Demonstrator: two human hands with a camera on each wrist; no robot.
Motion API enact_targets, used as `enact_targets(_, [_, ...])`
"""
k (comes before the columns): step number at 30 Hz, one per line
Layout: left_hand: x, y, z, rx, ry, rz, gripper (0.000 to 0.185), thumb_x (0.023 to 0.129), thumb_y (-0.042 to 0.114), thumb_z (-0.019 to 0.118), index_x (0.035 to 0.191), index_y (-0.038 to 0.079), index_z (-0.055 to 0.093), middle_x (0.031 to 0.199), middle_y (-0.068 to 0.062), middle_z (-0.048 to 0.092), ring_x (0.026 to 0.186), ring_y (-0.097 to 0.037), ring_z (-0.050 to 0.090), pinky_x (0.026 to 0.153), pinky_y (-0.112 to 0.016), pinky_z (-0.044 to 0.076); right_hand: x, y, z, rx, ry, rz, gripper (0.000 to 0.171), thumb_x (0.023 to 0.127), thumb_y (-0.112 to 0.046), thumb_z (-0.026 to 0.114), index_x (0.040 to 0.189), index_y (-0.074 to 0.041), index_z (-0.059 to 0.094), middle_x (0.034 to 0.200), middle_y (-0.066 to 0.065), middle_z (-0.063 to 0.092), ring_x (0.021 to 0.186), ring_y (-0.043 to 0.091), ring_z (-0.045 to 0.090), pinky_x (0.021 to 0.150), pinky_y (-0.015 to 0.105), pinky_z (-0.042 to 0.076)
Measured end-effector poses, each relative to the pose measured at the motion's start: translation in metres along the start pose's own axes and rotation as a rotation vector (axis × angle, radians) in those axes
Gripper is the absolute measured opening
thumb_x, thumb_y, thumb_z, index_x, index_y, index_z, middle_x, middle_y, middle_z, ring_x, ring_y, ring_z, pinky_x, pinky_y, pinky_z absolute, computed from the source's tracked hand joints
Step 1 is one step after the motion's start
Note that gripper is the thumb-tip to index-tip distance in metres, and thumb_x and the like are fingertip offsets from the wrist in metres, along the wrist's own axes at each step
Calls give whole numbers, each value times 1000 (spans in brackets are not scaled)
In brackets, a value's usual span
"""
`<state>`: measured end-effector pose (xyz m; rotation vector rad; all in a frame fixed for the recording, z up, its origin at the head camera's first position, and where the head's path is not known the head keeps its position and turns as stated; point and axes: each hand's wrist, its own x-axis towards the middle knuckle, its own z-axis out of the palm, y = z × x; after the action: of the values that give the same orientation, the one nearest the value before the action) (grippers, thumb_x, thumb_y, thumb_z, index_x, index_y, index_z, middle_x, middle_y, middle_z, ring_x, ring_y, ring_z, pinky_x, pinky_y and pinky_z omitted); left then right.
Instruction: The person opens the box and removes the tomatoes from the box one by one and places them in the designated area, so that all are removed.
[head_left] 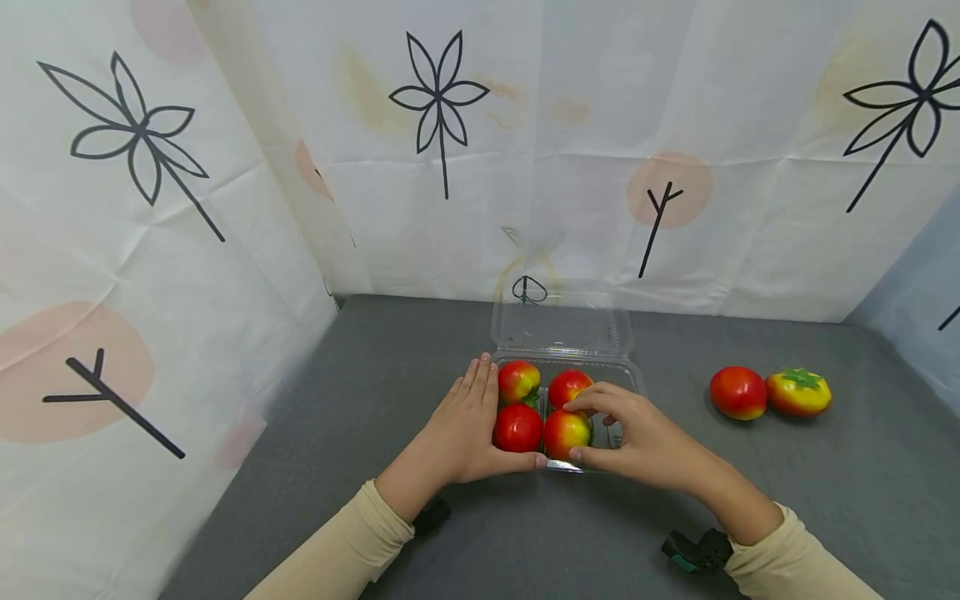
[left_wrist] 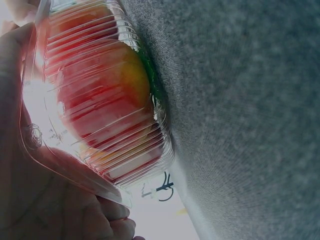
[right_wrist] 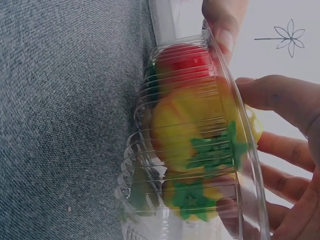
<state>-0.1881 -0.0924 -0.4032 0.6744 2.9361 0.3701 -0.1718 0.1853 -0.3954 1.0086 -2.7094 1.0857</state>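
Steadying clear box (head_left: 626, 377) at frame center with left hand (head_left: 468, 429) flat along its side, fingers straight | right hand (head_left: 637, 437) pinches front-right tomato (head_left: 566, 433) inside, likely seating it | two tomatoes (head_left: 768, 392) apart on surface (head_left: 300, 433), right

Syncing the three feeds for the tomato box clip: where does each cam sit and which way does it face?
Head: worn high, looks forward and down at the grey table, the clear box, two loose tomatoes; shows both forearms, left hand, right hand.
Left wrist: low at the table, looks along the box's ribbed wall; shows palm and fingers.
Right wrist: low, from the box's other side; shows fingers over the rim.
Shared: all three see the box and the tomatoes in it.
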Motion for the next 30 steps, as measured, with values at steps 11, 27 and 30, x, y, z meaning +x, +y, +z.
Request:
enact_targets(11, [0, 0, 0, -7, -1, -1, 132, 81, 91, 56, 170, 3, 17, 180, -15, 10, 167, -37, 11, 132, -55, 25, -1, -1, -6, -2, 28, -20, 43, 87, -28, 90, 126, -21, 72, 122, -9, 70, 104, 6, 64, 85, 37, 61])
enact_targets(27, [0, 0, 1, -10, -5, -7, 133, 80, 92, 56, 170, 3, 16, 180, -14, 10, 167, -36, 11, 132, -55, 25, -2, 0, -18, -15, 69, -20, 43, 87, -24, 91, 126, -22, 72, 122, -11, 70, 104, 5, 66, 82, 36, 62])
enact_targets(30, [0, -1, 1, -17, -5, -6, 132, 80, 92, 57, 170, 4, 16, 180, -13, 9, 167, -36, 10, 132, -55, 25, -3, -1, -21, -20, 72, -9, 45, 86, -23, 91, 126, -23, 72, 124, -12, 70, 105, 4, 65, 83, 37, 62])
